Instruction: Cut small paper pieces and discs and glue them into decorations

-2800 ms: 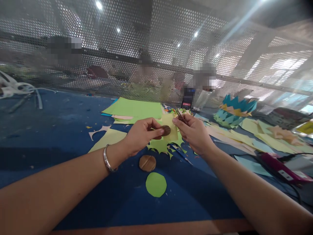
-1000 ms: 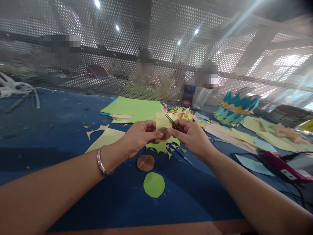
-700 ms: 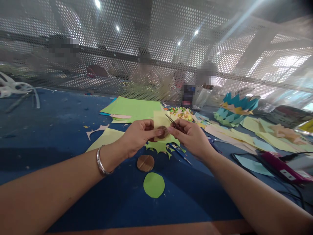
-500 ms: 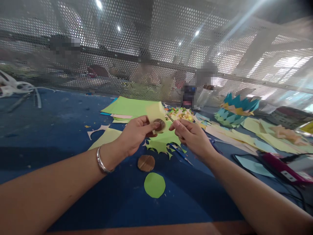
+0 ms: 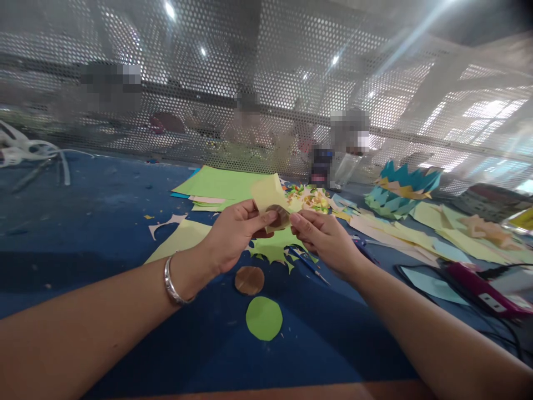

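My left hand [image 5: 241, 228] is closed on a piece of pale yellow paper [image 5: 267, 190], its thumb pressing a brown disc [image 5: 280, 216] against the paper's lower part. My right hand [image 5: 318, 233] is closed too, its fingertips at the paper's right edge. The thin pointed tool that showed in it a moment ago is hidden now. Below the hands lie a second brown disc [image 5: 249, 280] and a green paper circle [image 5: 264, 318]. Green paper with a jagged cut edge [image 5: 272, 250] lies beneath the hands, beside a slim blue pen-like tool [image 5: 308, 264].
Green sheets [image 5: 220, 182] are stacked behind my left hand, with paper scraps [image 5: 310, 198] beside them. Farther right stand a spiky teal paper crown [image 5: 406, 189] and a magenta power strip [image 5: 485, 289] with black cables. A perforated metal screen [image 5: 200, 83] rises along the table's back.
My right hand has moved slightly left, to the yellow paper's edge, and its thin tool has gone out of sight. The paper has tilted and its right edge has shifted.
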Demonstrator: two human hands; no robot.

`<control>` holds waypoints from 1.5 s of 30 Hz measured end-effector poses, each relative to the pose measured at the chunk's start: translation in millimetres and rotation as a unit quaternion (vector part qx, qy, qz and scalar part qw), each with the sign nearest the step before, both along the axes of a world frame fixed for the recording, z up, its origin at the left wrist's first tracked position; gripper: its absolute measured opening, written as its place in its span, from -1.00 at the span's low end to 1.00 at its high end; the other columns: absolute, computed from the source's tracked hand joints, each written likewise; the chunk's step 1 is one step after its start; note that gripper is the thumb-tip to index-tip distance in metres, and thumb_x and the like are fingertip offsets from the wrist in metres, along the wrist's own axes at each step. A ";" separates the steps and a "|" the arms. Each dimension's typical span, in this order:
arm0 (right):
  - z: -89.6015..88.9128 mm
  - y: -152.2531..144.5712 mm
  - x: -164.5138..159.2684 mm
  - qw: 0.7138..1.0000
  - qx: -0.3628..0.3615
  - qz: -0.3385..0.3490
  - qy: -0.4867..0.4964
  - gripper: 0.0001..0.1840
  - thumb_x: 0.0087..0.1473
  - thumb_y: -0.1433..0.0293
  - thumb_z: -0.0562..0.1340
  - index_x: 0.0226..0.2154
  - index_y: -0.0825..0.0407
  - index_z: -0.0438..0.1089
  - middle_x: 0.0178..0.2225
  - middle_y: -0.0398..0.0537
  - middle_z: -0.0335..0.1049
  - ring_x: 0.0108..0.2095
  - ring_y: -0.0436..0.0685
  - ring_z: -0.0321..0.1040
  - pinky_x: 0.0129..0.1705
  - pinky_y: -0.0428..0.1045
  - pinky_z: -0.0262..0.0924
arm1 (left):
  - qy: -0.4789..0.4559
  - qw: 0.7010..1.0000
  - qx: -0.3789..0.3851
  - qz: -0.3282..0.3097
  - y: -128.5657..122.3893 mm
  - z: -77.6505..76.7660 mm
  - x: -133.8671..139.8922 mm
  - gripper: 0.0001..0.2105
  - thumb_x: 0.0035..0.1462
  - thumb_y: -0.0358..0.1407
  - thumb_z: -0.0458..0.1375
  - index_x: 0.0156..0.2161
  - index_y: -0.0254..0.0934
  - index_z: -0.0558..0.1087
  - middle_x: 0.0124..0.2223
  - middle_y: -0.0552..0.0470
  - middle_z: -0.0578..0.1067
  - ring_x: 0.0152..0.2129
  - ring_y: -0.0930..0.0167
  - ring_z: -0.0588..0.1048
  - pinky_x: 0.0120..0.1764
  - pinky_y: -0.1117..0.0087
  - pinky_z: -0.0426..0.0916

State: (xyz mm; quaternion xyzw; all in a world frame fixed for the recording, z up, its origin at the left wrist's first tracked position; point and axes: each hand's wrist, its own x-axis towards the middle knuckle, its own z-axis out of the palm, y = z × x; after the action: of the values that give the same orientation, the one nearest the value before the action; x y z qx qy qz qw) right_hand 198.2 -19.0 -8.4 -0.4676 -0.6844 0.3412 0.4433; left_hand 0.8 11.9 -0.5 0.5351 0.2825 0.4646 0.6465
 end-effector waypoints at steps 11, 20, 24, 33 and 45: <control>5.3 -3.8 -4.5 0.995 -0.045 0.036 0.078 -0.46 0.24 -0.05 0.24 -0.49 0.02 0.22 -0.58 -0.31 -0.04 -0.62 -0.12 -0.21 -0.62 -0.10 -0.33 | -0.024 0.999 0.005 -0.029 -0.1 -2.0 -0.8 -0.86 0.08 -0.25 0.41 -0.26 -0.22 0.59 -0.19 0.04 0.65 -0.21 0.39 0.57 -0.16 0.40 0.39; 6.9 -5.0 -3.2 0.996 -0.044 0.029 0.065 -0.43 0.22 -0.08 0.24 -0.52 0.01 0.20 -0.58 -0.30 -0.03 -0.61 -0.11 -0.21 -0.62 -0.09 -0.33 | -0.033 0.999 0.002 -0.037 -0.8 0.4 -1.3 -0.87 0.09 -0.27 0.42 -0.32 -0.24 0.58 -0.25 0.07 0.64 -0.30 0.45 0.54 -0.21 0.43 0.36; 7.0 -4.2 -2.4 0.996 -0.051 0.032 0.068 -0.42 0.20 -0.10 0.25 -0.52 0.01 0.18 -0.57 -0.30 -0.03 -0.61 -0.11 -0.20 -0.61 -0.09 -0.33 | -0.045 0.998 -0.008 -0.045 -1.8 0.6 -0.9 -0.87 0.08 -0.29 0.42 -0.32 -0.25 0.57 -0.26 0.07 0.64 -0.30 0.45 0.54 -0.17 0.40 0.37; 9.8 -6.3 -5.8 0.991 -0.081 0.034 0.101 -0.43 0.13 -0.10 0.30 -0.50 0.00 0.17 -0.56 -0.31 -0.05 -0.60 -0.11 -0.23 -0.62 -0.10 -0.37 | -0.046 0.998 -0.002 -0.046 -2.8 0.5 0.3 -0.86 0.07 -0.28 0.42 -0.34 -0.26 0.56 -0.25 0.03 0.64 -0.30 0.42 0.55 -0.16 0.37 0.38; 4.9 0.5 5.4 0.999 -0.021 0.025 -0.016 -0.42 0.27 -0.09 0.17 -0.54 -0.01 0.13 -0.58 -0.30 -0.10 -0.59 -0.07 -0.24 -0.58 -0.05 -0.30 | 0.010 0.999 0.046 -0.010 0.7 -0.7 -2.1 -0.84 0.09 -0.26 0.40 -0.25 -0.28 0.58 -0.34 0.04 0.62 -0.41 0.45 0.51 -0.28 0.40 0.30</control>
State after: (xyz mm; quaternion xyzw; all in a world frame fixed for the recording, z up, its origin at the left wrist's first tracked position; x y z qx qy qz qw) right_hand 203.6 -18.5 -3.5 -0.4647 -0.6959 0.3587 0.4137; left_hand -1.3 12.6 -1.2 0.5718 0.2615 0.4652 0.6231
